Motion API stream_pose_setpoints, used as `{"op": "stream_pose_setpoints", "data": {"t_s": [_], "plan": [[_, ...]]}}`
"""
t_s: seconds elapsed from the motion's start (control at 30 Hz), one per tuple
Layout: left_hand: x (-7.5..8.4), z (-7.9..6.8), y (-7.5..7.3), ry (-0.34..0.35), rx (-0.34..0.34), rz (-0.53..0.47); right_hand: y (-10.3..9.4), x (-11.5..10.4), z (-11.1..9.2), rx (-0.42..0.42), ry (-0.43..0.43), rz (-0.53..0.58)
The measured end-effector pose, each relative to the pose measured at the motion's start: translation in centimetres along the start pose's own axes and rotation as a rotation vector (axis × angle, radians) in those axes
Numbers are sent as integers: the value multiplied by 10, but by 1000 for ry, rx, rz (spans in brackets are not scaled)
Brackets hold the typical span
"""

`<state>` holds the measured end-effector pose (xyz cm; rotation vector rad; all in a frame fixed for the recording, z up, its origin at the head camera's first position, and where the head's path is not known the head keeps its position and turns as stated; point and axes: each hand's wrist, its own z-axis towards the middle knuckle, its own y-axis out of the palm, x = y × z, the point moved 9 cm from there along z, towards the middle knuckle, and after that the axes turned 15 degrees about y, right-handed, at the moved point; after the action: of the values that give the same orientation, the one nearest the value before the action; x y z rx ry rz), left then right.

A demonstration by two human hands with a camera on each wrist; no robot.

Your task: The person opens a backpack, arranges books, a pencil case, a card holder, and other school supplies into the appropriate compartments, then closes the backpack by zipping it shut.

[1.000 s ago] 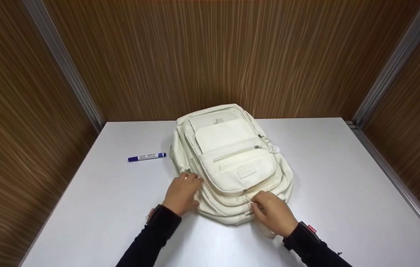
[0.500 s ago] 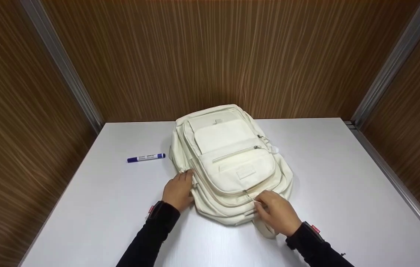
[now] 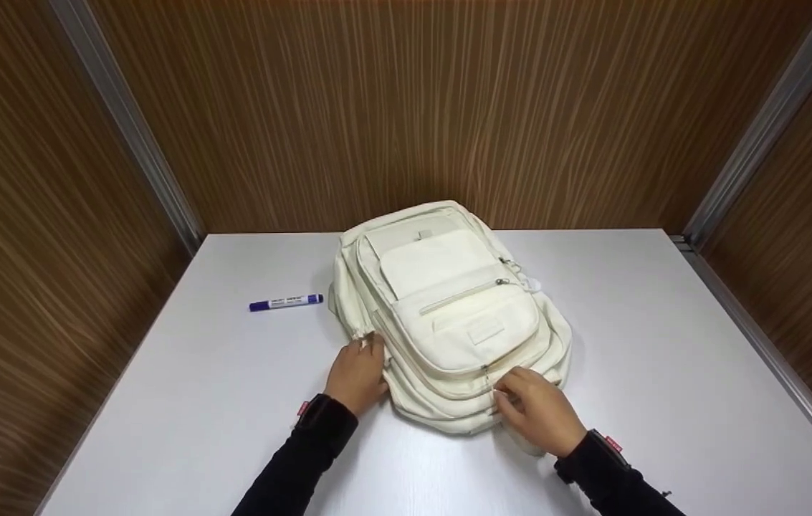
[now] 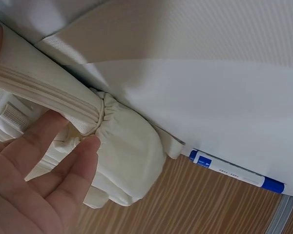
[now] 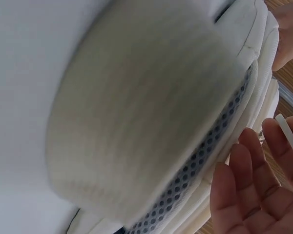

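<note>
A cream backpack lies on the white table, its front pockets facing up. At its lower left side, my left hand grips the edge; the left wrist view has the fingers on one face of the folded side and part of the thumb on the other. My right hand pinches a zipper pull at the bag's lower front. In the right wrist view this slim white pull sticks out by the index finger, while the other fingers are loosely bent. A wide strap fills much of that view.
Left of the backpack lies a blue-and-white marker. Wood-grain panels stand behind the table and at both sides. Gathered fabric of a side pocket bulges near my left fingers.
My left hand has shifted from the bag's front edge onto its side and grips there. The bag's front has moved slightly right. My right hand, still pinching the pull, has moved slightly right.
</note>
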<state>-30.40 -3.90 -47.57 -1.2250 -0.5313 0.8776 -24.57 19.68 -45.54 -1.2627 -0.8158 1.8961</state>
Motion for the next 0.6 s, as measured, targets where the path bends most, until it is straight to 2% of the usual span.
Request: {"op": "stream_pose_setpoints", "data": {"t_s": [0.23, 0.4, 0.6], "plan": [[16, 4, -6, 31, 26, 110, 3, -10, -3, -1, -29, 8], [23, 6, -8, 38, 58, 181, 7, -22, -6, 2, -87, 0], [35, 9, -8, 47, 63, 249, 13, -35, -6, -2, -114, -2]]}}
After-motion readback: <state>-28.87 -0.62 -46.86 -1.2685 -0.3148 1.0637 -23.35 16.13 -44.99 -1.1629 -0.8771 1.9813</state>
